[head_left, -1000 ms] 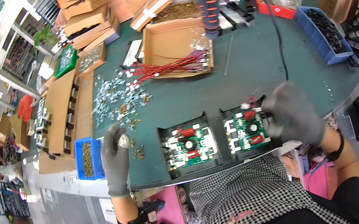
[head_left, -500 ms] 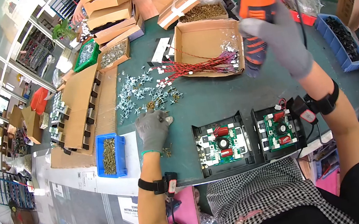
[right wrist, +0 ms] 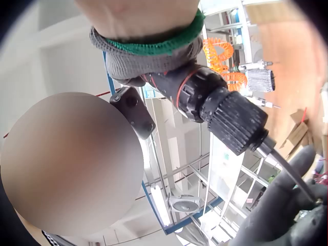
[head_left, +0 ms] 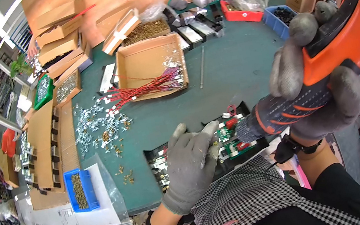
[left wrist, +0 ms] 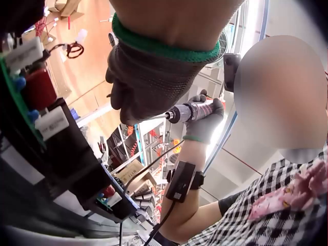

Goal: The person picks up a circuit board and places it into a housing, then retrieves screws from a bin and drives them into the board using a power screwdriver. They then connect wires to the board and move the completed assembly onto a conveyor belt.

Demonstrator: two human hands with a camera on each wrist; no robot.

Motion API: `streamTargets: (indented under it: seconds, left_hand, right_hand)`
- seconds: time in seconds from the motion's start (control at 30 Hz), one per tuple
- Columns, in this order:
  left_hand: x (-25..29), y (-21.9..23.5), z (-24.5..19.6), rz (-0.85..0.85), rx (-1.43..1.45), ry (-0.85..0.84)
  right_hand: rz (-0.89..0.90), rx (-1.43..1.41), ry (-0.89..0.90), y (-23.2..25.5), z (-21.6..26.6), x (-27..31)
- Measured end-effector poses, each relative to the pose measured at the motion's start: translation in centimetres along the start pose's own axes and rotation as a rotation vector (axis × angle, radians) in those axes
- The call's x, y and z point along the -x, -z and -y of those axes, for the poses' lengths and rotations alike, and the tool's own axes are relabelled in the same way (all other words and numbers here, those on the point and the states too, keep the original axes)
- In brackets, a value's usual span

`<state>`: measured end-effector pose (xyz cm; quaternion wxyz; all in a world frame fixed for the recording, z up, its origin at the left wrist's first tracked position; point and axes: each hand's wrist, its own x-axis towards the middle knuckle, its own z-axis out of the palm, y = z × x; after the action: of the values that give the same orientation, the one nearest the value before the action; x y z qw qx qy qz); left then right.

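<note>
My right hand grips an orange and black power screwdriver, its chuck close over the right-hand green circuit board. From the chuck a long steel bit runs down to the fingertips of my left hand. These gloved fingers pinch a small brass screw at the bit's tip, mostly hidden by the fingers. Beneath the left hand lies a second circuit board, largely covered. Both boards sit in black housings at the table's front edge.
Loose brass screws and a heap of silvery parts lie to the left. A blue bin holds more brass pieces. Behind, red wires spill from a cardboard tray. A red bin stands at the back right.
My right hand has taken hold of the hanging power screwdriver and brought it down to the right board. My left hand has moved from the loose screws across to the boards.
</note>
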<state>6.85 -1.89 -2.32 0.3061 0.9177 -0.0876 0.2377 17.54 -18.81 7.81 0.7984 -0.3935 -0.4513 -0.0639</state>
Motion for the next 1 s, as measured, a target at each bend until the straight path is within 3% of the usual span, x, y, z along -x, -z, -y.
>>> streamTargets:
  seconds: [0.4,0.67,0.83,1.0]
  left_hand:
    - [-1.4,-2.7,-1.7,0.065,-0.002,0.035]
    - [-2.0,-3.7,-1.9,0.069,-0.034,0.074]
    - [-2.1,-4.4,-2.3,0.034,-0.149,0.015]
    - [-1.5,-4.2,-1.8,0.087,-0.215,0.058]
  right_hand:
    - [0.18,-0.134,0.005,5.5,-0.6,0.0]
    - [0.122,-0.112,-0.08,5.6,-0.7,0.1]
    - [0.044,0.01,-0.195,5.1,0.1,0.4]
    - [-0.074,0.349,-0.272,5.6,0.1,1.6]
